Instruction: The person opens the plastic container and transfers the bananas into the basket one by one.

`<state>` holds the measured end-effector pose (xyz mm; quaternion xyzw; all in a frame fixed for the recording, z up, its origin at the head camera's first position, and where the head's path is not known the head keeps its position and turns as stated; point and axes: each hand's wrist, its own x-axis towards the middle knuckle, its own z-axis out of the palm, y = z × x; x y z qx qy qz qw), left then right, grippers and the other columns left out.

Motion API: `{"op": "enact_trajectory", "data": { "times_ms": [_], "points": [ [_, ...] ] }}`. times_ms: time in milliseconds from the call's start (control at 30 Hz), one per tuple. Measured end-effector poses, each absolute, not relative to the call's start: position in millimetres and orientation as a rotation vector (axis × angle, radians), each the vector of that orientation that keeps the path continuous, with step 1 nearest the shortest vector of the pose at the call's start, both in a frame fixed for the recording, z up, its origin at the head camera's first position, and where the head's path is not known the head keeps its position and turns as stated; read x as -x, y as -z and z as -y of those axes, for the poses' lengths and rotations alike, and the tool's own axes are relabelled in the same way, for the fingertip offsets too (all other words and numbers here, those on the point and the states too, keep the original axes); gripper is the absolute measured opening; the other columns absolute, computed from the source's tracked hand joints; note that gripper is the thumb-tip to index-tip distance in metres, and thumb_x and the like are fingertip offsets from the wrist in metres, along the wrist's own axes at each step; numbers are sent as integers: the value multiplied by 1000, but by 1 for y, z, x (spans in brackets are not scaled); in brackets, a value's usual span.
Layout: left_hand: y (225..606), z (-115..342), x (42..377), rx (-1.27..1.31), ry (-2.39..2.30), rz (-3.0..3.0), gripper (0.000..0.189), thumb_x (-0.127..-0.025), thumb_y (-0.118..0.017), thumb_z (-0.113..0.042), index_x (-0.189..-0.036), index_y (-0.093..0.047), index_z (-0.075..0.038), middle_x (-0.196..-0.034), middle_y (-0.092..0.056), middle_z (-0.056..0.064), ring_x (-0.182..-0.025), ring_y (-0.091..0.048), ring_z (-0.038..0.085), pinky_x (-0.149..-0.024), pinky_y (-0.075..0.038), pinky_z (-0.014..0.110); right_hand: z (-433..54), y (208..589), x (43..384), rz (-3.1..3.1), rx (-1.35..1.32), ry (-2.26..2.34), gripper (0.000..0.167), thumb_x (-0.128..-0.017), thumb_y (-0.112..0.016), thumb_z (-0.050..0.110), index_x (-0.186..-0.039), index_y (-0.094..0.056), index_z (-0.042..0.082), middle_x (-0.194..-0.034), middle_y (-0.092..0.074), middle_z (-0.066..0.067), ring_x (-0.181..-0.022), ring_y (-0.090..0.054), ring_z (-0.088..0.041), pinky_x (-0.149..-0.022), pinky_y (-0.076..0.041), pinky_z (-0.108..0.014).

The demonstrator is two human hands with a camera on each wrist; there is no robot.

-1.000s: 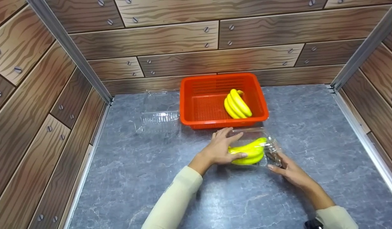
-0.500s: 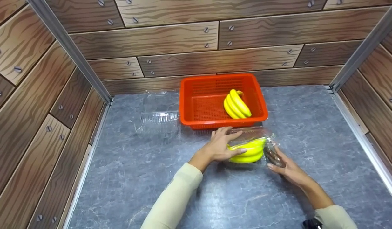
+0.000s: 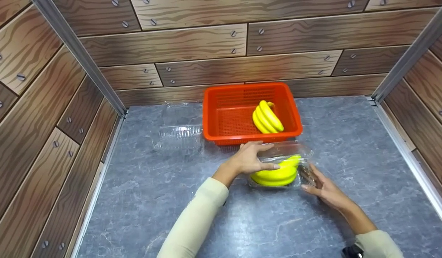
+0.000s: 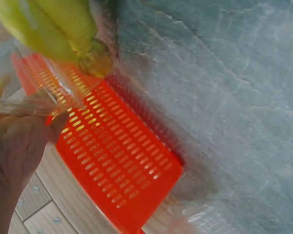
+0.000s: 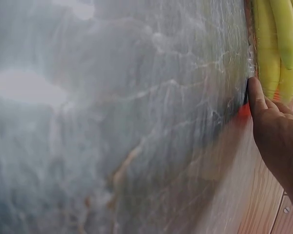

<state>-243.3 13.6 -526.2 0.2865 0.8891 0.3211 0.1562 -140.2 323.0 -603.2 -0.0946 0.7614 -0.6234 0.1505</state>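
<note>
A bunch of yellow bananas (image 3: 274,177) lies in a clear plastic clamshell box (image 3: 306,175) in front of the red basket. My left hand (image 3: 246,160) pinches the raised lid (image 3: 285,148) at its left end, thumb reaching across above the bananas. In the left wrist view, the lid's clear edge (image 4: 27,108) runs between thumb and fingers. My right hand (image 3: 330,193) grips the box's right end, thumb at the near side and fingers round the far side. Bananas (image 5: 268,46) appear just past that hand (image 5: 278,131) in the right wrist view.
Behind the box stands a red perforated basket (image 3: 251,138) holding another bunch of bananas (image 3: 267,117). Left of it, an opened clear clamshell (image 3: 181,133) lies on the grey marbled table (image 3: 163,186). Wood-patterned walls (image 3: 206,43) enclose the back and sides.
The left hand has risen slightly with the lid, its thumb shifting upward in the head view. More of the bananas now shows below the thumb. The right hand has stayed in place.
</note>
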Motion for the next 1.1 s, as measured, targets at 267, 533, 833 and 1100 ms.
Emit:
{"op": "enact_trajectory", "data": {
  "times_ms": [267, 533, 833, 1100],
  "points": [
    [513, -12, 247, -862, -977, -2562, 80, -82, -84, -66, -146, -67, -20, -142, -72, 1, -124, -68, 17, -107, -58, 40, -325, 605, 140, -2173, 249, 1819, 100, -102, -68, 6, -170, 6, 0, -172, -15, -36, -138, -42, 17, -109, -44, -11],
    [499, -12, 246, -899, -955, -2610, 72, -83, -85, -63, -137, -72, -17, -129, -77, 1, -117, -71, 22, -102, -58, 38, -324, 603, 143, -2281, 251, 1712, 99, -102, -71, 15, -173, -3, 12, -175, -19, -29, -157, -35, -24, -112, -37, -10],
    [482, -11, 244, -968, -869, -2745, 54, -88, -83, -58, -127, -75, -21, -107, -78, -4, -89, -68, 10, -82, -59, 32, -325, 599, 143, -2292, 299, 1710, 101, -101, -71, 12, -173, -1, 12, -174, -18, -32, -155, -27, -51, -110, -43, -15],
    [470, -12, 248, -1054, -863, -2939, 41, -98, -72, -54, -122, -81, -21, -102, -83, -5, -84, -75, 15, -74, -59, 33, -324, 598, 142, -2275, 320, 1710, 100, -101, -71, 11, -173, -1, 12, -174, -16, -33, -155, -27, -53, -110, -44, -16]
  ]
}}
